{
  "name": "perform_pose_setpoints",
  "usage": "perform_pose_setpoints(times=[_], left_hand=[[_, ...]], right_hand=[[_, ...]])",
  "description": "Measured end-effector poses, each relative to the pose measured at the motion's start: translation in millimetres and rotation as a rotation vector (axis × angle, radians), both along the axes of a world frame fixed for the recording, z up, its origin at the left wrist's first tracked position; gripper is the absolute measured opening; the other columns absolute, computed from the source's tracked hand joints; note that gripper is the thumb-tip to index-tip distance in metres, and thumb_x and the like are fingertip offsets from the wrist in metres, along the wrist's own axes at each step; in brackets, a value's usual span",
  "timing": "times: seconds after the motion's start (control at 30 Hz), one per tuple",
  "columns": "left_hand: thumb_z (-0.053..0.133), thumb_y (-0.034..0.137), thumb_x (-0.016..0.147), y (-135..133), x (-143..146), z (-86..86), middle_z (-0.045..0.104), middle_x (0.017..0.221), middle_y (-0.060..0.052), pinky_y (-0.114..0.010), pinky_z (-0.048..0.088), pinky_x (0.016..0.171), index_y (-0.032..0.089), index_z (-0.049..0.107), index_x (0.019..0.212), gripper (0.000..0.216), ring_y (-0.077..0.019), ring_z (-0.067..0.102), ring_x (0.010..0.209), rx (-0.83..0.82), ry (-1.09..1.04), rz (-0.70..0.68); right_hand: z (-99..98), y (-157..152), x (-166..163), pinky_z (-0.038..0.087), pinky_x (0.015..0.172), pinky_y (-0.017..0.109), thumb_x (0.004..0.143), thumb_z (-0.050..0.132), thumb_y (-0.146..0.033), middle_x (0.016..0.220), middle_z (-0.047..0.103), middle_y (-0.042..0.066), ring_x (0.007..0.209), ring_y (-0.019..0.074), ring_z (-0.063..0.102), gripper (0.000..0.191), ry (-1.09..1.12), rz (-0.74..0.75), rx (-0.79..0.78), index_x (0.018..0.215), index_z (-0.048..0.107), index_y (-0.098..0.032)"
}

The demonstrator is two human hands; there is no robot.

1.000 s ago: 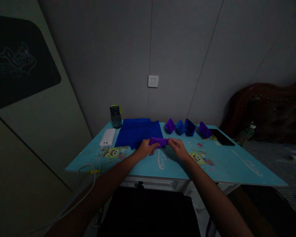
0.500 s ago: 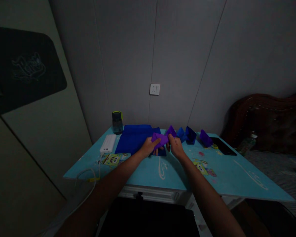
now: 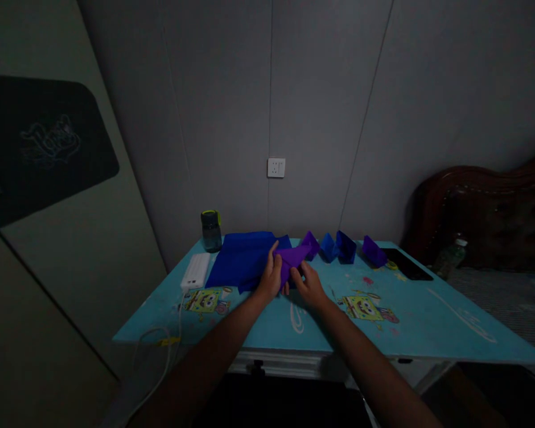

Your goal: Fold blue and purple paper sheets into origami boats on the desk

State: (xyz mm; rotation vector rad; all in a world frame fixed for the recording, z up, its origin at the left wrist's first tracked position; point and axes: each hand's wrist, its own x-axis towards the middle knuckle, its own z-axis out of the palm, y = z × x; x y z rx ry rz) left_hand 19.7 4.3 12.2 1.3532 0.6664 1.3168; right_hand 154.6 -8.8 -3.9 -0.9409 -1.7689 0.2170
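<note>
A folded piece of purple paper (image 3: pixel 290 257) is held up between both my hands, above the front right part of some dark blue paper sheets (image 3: pixel 238 261). My left hand (image 3: pixel 271 274) grips its left side, thumb on the near face. Lower on the right, my right hand (image 3: pixel 308 284) pinches the paper's bottom edge between thumb and fingers. Just behind stands a purple folded paper shape (image 3: pixel 311 245). To its right sit a lighter blue folded paper shape (image 3: pixel 329 247), a dark blue one (image 3: pixel 346 248) and another purple one (image 3: pixel 373 252).
On the left of the turquoise table (image 3: pixel 258 327) are a dark water bottle (image 3: pixel 211 232) and a white power bank (image 3: pixel 196 271) with a white cable (image 3: pixel 167 356) hanging over the edge. A black tablet (image 3: pixel 408 264) lies at the right. A wall socket (image 3: pixel 276 167) is behind.
The purple paper has been turned, so a point now sticks out to the upper right. My right hand has moved from its right end down to the lower edge. The view has tilted slightly upward.
</note>
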Motion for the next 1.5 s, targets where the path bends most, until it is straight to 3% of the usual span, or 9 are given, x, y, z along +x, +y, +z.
perform_pose_setpoints(times=[0.13, 0.27, 0.4, 0.6, 0.73, 0.87, 1.17, 1.33, 1.5], left_hand=[[0.045, 0.051, 0.093, 6, -1, -2.8, 0.064, 0.086, -0.003, -0.026, 0.052, 0.057, 0.025, 0.028, 0.142, 0.058, -0.0121, 0.060, 0.056, 0.157, 0.030, 0.240], [0.049, 0.042, 0.093, 13, -2, -6.3, 0.061, 0.106, -0.009, -0.034, 0.048, 0.090, 0.021, 0.049, 0.121, 0.035, -0.0197, 0.061, 0.098, 0.361, 0.118, 0.467], [0.047, 0.035, 0.094, 12, -3, -9.5, 0.058, 0.122, -0.013, -0.038, 0.042, 0.100, 0.019, 0.053, 0.123, 0.033, -0.0229, 0.056, 0.115, 0.535, 0.243, 0.404], [0.051, 0.028, 0.090, 11, -11, -15.0, 0.046, 0.142, -0.015, -0.041, 0.034, 0.111, 0.017, 0.041, 0.141, 0.053, -0.0256, 0.043, 0.133, 0.714, 0.401, 0.263], [0.064, 0.028, 0.081, 15, -17, -19.7, 0.047, 0.143, -0.015, -0.043, 0.038, 0.109, 0.017, 0.036, 0.145, 0.070, -0.0276, 0.049, 0.129, 0.665, 0.447, 0.197], [0.066, 0.027, 0.080, 18, -16, -23.9, 0.058, 0.132, -0.014, -0.042, 0.047, 0.101, 0.019, 0.035, 0.145, 0.072, -0.0250, 0.062, 0.113, 0.478, 0.350, 0.120], [0.060, 0.032, 0.086, 20, -15, -27.1, 0.050, 0.141, -0.017, -0.039, 0.050, 0.099, 0.017, 0.028, 0.148, 0.072, -0.0266, 0.055, 0.123, 0.335, 0.203, -0.041], [0.063, 0.038, 0.083, 17, -16, -21.0, 0.047, 0.144, -0.015, -0.036, 0.042, 0.106, 0.015, 0.042, 0.141, 0.066, -0.0261, 0.050, 0.128, 0.290, 0.053, -0.006], [0.060, 0.043, 0.083, 16, -14, -16.5, 0.070, 0.108, -0.011, -0.039, 0.053, 0.088, 0.013, 0.061, 0.119, 0.047, -0.0252, 0.066, 0.098, 0.112, -0.021, -0.006]], right_hand=[[4.1, -4, -5, 0.048, 0.088, 0.038, 0.096, 0.045, -0.032, 0.108, 0.064, 0.010, 0.099, 0.0235, 0.060, 0.027, -0.031, -0.009, 0.142, 0.117, 0.057, -0.021], [3.6, -3, -5, 0.050, 0.089, 0.040, 0.095, 0.048, -0.030, 0.106, 0.066, 0.011, 0.101, 0.0243, 0.061, 0.027, -0.036, 0.005, 0.184, 0.120, 0.058, -0.024], [2.9, -1, 0, 0.052, 0.086, 0.040, 0.095, 0.049, -0.032, 0.103, 0.065, 0.010, 0.096, 0.0234, 0.062, 0.026, -0.003, -0.034, 0.218, 0.118, 0.060, -0.024], [3.5, -1, 7, 0.053, 0.083, 0.039, 0.094, 0.051, -0.032, 0.108, 0.063, 0.012, 0.096, 0.0232, 0.061, 0.029, 0.029, -0.076, 0.233, 0.121, 0.060, -0.024], [2.2, -1, 9, 0.054, 0.082, 0.039, 0.095, 0.049, -0.032, 0.106, 0.065, 0.011, 0.093, 0.0225, 0.063, 0.031, -0.007, -0.060, 0.218, 0.124, 0.060, -0.025], [-2.7, 3, 11, 0.056, 0.082, 0.040, 0.096, 0.046, -0.034, 0.108, 0.066, 0.012, 0.096, 0.0236, 0.065, 0.036, -0.078, -0.094, 0.201, 0.129, 0.056, -0.025], [-3.6, 1, 11, 0.058, 0.067, 0.032, 0.092, 0.045, -0.029, 0.114, 0.067, 0.010, 0.085, 0.0209, 0.068, 0.049, -0.006, -0.171, -0.007, 0.141, 0.041, -0.022], [-4.9, 4, 14, 0.057, 0.072, 0.033, 0.092, 0.045, -0.026, 0.118, 0.065, 0.012, 0.087, 0.0203, 0.067, 0.043, 0.101, -0.129, 0.030, 0.135, 0.049, -0.020], [-3.7, 4, 18, 0.051, 0.088, 0.041, 0.088, 0.046, -0.015, 0.119, 0.061, 0.009, 0.105, 0.0234, 0.060, 0.046, 0.047, -0.042, 0.174, 0.132, 0.054, -0.027]])
